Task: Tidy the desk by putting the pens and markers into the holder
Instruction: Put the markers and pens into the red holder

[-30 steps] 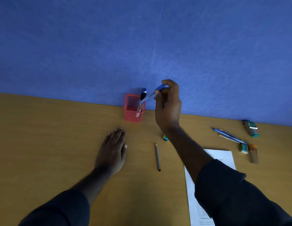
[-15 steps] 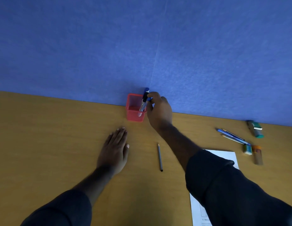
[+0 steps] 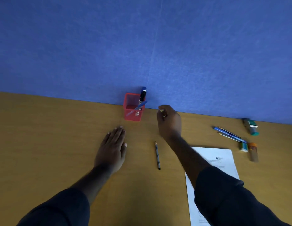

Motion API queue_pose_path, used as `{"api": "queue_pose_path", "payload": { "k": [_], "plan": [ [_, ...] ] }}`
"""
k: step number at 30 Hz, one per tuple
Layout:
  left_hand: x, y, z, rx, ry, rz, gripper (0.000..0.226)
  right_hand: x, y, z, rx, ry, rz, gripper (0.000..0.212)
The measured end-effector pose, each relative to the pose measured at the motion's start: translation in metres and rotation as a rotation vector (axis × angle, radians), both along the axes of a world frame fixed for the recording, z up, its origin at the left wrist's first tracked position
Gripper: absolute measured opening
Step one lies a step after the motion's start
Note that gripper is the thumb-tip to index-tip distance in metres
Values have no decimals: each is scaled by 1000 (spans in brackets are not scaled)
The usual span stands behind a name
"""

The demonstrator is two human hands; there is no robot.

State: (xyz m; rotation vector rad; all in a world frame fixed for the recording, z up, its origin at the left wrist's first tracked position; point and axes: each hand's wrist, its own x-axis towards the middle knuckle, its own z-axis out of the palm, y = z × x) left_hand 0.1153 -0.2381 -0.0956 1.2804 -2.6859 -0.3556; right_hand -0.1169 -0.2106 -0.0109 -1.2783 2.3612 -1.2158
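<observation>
A red mesh holder [image 3: 127, 106] stands on the wooden desk against the blue wall. In it stand a black marker with a blue cap [image 3: 143, 94] and a blue-capped pen [image 3: 137, 108] leaning across. My right hand [image 3: 169, 122] hovers just right of the holder, fingers loosely curled and holding nothing. My left hand [image 3: 112, 148] lies flat on the desk, palm down, in front of the holder. A dark pencil [image 3: 157, 155] lies between my arms. Several pens and pencils [image 3: 228, 134] lie in a bunch at the right.
A printed white sheet [image 3: 213, 162] lies under my right forearm. At the far right lie a teal marker or stapler-like item [image 3: 250, 126], a small eraser [image 3: 244, 146] and an orange-capped tube [image 3: 253, 152]. The blue wall borders the desk's far edge.
My right hand lowered the blue-capped pen into the red holder, let go of it, and drew back to the right. My left hand stayed flat on the desk.
</observation>
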Motion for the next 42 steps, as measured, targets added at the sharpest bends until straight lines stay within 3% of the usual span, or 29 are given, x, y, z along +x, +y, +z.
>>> {"api": "queue_pose_path", "payload": {
  "k": [8, 15, 18, 22, 28, 33, 36, 42],
  "plan": [
    [-3, 1, 8, 12, 32, 2, 62, -17, 69, -35, 172, -34, -130, 10],
    [-3, 1, 9, 14, 24, -7, 62, -21, 72, -45, 403, -44, -23, 54],
    [-4, 1, 8, 24, 26, -3, 63, -18, 64, -45, 433, -31, 32, 61],
    [-2, 1, 8, 28, 24, -1, 63, -18, 61, -45, 474, 34, 90, 44],
    [-2, 1, 8, 25, 31, 3, 61, -12, 73, -41, 403, -35, 97, 30],
    [-2, 1, 8, 30, 44, 4, 61, -2, 85, -39, 256, -279, -112, 13],
    [-2, 0, 8, 31, 58, 3, 60, 2, 89, -38, 257, -424, -124, 9],
    [-2, 0, 9, 32, 42, 3, 62, 9, 83, -39, 353, -359, -23, 7]
  ]
}}
